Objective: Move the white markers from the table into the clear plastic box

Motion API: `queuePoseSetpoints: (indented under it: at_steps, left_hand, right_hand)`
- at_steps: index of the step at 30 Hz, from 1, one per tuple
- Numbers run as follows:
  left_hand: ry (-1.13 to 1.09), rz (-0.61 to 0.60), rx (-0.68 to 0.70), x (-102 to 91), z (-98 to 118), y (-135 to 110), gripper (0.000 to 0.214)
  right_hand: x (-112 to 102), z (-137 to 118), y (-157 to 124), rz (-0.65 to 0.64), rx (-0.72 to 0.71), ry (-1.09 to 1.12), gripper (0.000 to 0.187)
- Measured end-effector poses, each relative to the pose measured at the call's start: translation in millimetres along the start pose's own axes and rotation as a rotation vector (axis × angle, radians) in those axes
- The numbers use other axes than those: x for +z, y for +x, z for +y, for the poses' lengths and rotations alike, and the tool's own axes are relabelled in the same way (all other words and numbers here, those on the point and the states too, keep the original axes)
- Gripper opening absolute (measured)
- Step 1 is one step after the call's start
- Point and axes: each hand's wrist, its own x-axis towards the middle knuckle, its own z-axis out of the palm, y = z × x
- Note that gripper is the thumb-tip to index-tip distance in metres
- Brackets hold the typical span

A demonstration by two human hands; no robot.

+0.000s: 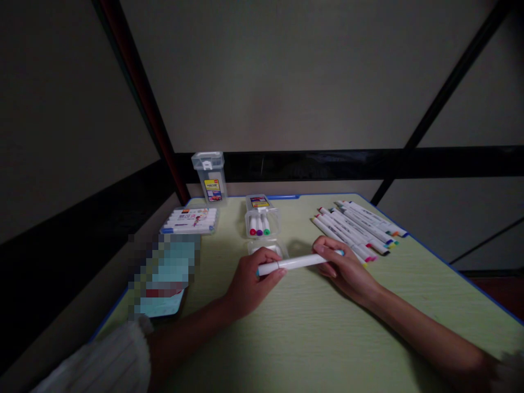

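Observation:
A white marker (301, 262) with light-blue ends is held nearly level above the table, its right end a little higher. My left hand (252, 281) pinches its left end, and my right hand (343, 268) grips the other end between thumb and fingers. Just beyond the marker lies a clear plastic case (262, 215) with its lid (268, 250) open toward me. Inside the case are markers (259, 225) with red, purple and green ends. Several white markers (354, 229) with coloured ends lie in a loose row beyond my right hand.
At the back left stands a tall clear box (210, 180) with a yellow label. In front of it lies a flat pack of white pens (189, 220). A partly blurred, light-blue flat object (167, 300) lies left. A blue pen (283, 197) rests along the table's (286, 338) back edge.

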Motion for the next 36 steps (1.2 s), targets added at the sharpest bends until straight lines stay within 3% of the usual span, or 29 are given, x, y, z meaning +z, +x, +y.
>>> queuePoseSetpoints:
  at_steps: [36]
  left_hand:
    - [0.009, -0.018, 0.019, -0.2, 0.5, 1.5, 0.008]
  right_hand:
    - [-1.5, 0.6, 0.2, -0.019, 0.007, 0.052, 0.025]
